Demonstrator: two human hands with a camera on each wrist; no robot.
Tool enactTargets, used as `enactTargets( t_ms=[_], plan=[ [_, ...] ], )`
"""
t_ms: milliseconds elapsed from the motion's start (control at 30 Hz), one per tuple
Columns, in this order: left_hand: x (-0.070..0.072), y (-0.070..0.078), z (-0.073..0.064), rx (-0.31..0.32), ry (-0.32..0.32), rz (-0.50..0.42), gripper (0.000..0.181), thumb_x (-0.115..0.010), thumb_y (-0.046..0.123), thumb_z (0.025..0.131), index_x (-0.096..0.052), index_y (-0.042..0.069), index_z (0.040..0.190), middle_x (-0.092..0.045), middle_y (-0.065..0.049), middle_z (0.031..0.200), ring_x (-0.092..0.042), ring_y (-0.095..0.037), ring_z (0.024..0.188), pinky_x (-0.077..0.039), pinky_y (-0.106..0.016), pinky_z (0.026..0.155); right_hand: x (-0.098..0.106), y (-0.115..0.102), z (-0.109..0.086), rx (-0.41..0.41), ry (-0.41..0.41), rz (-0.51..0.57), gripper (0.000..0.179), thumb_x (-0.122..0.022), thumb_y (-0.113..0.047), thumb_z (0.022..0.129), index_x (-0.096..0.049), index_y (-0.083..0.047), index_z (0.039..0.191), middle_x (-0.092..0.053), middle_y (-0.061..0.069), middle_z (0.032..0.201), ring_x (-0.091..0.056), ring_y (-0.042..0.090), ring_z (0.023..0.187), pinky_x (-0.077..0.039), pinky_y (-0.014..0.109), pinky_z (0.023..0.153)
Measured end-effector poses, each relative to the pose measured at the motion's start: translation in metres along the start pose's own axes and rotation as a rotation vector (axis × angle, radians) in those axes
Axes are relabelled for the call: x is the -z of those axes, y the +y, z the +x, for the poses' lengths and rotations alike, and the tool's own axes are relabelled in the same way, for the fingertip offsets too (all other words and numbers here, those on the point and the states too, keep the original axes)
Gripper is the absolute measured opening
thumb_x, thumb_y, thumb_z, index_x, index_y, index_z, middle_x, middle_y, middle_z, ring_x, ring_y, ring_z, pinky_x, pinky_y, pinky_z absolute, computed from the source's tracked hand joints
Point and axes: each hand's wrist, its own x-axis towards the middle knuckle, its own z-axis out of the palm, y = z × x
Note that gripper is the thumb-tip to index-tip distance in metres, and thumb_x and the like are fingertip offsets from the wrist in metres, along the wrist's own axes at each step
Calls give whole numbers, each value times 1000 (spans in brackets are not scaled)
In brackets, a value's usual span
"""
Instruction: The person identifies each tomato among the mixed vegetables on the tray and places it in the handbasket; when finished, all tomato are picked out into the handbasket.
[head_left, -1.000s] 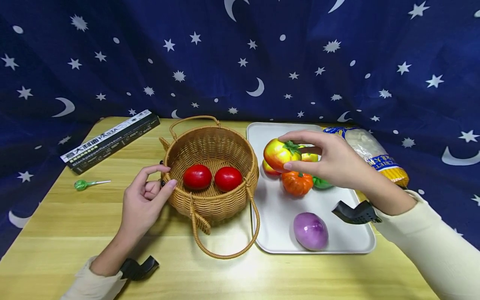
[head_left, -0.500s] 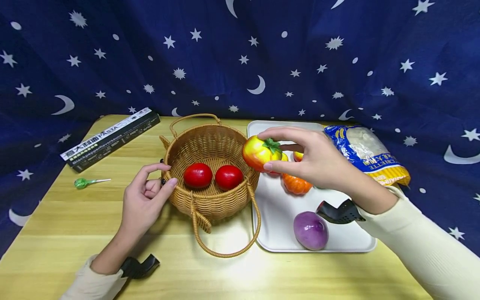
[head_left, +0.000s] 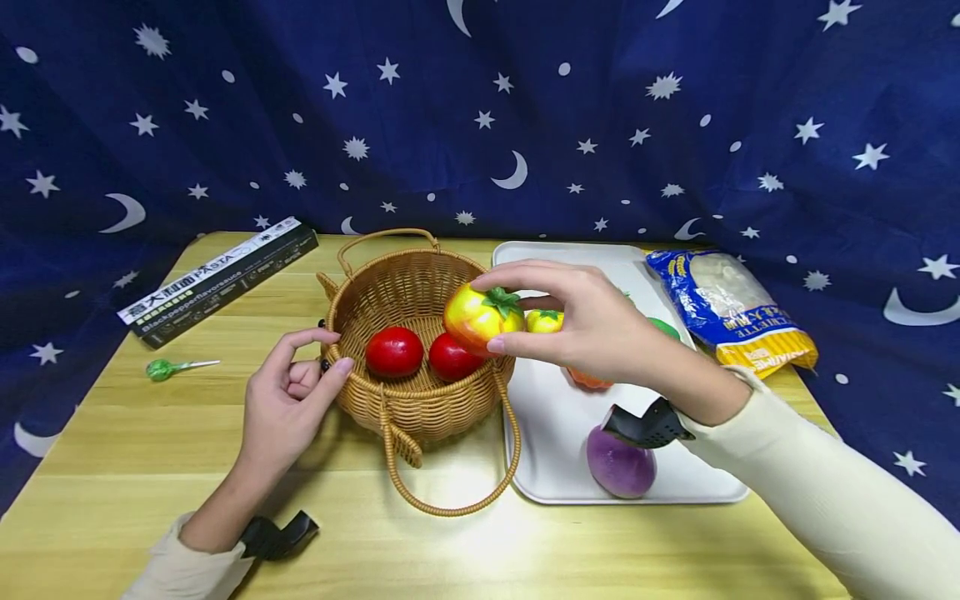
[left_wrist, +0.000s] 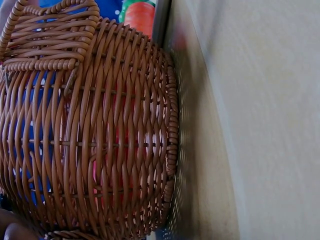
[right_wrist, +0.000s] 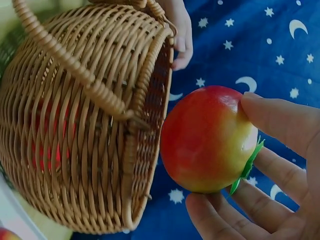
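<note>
A round wicker basket point(head_left: 427, 417) with two looped handles stands mid-table. Inside it lie two shiny red egg-shaped items, one red item point(head_left: 394, 352) at left and another red item point(head_left: 452, 360) at right. My left hand point(head_left: 288, 400) holds the basket's left rim between thumb and forefinger, other fingers curled. Over the right rim, my right hand point(head_left: 577, 321) pinches a yellow-red round fruit with a green leafy top point(head_left: 480, 321) between thumb and fingers. In the right wrist view this fruit point(right_wrist: 207, 140) is right at the basket's mouth, its red side toward the opening.
A white tray point(head_left: 540, 450) on the right bears a purple vegetable point(head_left: 621, 462), an orange pumpkin point(head_left: 588, 380), a yellow fruit point(head_left: 544, 321) and something green point(head_left: 664, 327). Beyond it lies a pasta bag point(head_left: 735, 308). At left are a pasta box point(head_left: 221, 282) and a green lollipop point(head_left: 168, 369).
My right hand has carried the yellow-red fruit leftward from above the tray to over the basket's right rim. My left hand has stayed at the basket's left rim.
</note>
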Motion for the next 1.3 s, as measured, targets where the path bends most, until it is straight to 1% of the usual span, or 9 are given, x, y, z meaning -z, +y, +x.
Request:
enactTargets(
  t_ms=[67,267,400,533,633,800,1067,1300],
  plan=[
    [0,0,0,0,-1,1,36,-75,-6,88,-64,-1,122,-25,-3,55,-21,-12,49,-19,-26,44,-5,0,3,28,-16,6,50,-86,-19,85,-68,-19,132,-64,-9,130,-59,9,121,-52,29,96],
    [1,0,0,3,-4,-6,37,-75,-7,88,-64,-1,123,-25,-3,54,-21,-13,48,-18,-26,43,-20,1,11,112,-60,-45,48,-85,-22,87,-68,-18,132,-65,-11,129,-58,7,120,-52,29,96],
    [1,0,0,3,1,4,36,-75,-6,88,-65,2,122,-25,-2,55,-21,-12,49,-18,-26,43,-30,4,17,130,-70,-80,48,-85,-24,86,-69,-18,131,-66,-10,128,-60,8,117,-53,31,94],
    [0,-2,0,-7,1,21,36,-75,-6,88,-65,1,122,-25,-2,55,-21,-12,49,-17,-26,43,-39,6,21,140,-77,-115,46,-85,-26,86,-70,-18,129,-67,-9,128,-60,8,117,-53,31,94],
    [0,-3,0,-16,5,31,36,-75,-7,88,-64,0,122,-25,-2,56,-21,-12,50,-17,-26,44,-44,8,25,140,-79,-148,46,-84,-29,87,-70,-18,129,-67,-10,127,-60,7,116,-51,30,95],
    [0,-4,1,-14,4,18,36,-74,-7,88,-64,-1,122,-25,-2,56,-20,-12,49,-17,-26,43,-50,13,30,108,-94,-191,45,-83,-33,88,-70,-21,130,-67,-10,127,-59,6,114,-48,31,96],
    [-1,0,3,-4,-4,2,36,-75,-6,89,-64,-2,122,-25,-3,55,-20,-12,48,-17,-26,42,-57,16,32,76,-149,-187,46,-82,-33,88,-70,-20,130,-66,-8,130,-58,9,121,-45,31,102],
    [1,0,0,7,0,29,35,-75,-4,89,-64,1,122,-25,-2,56,-20,-13,49,-18,-26,44,-65,16,36,61,-178,-235,44,-79,-38,90,-69,-21,130,-67,-8,128,-59,9,120,-45,31,101]
  ],
)
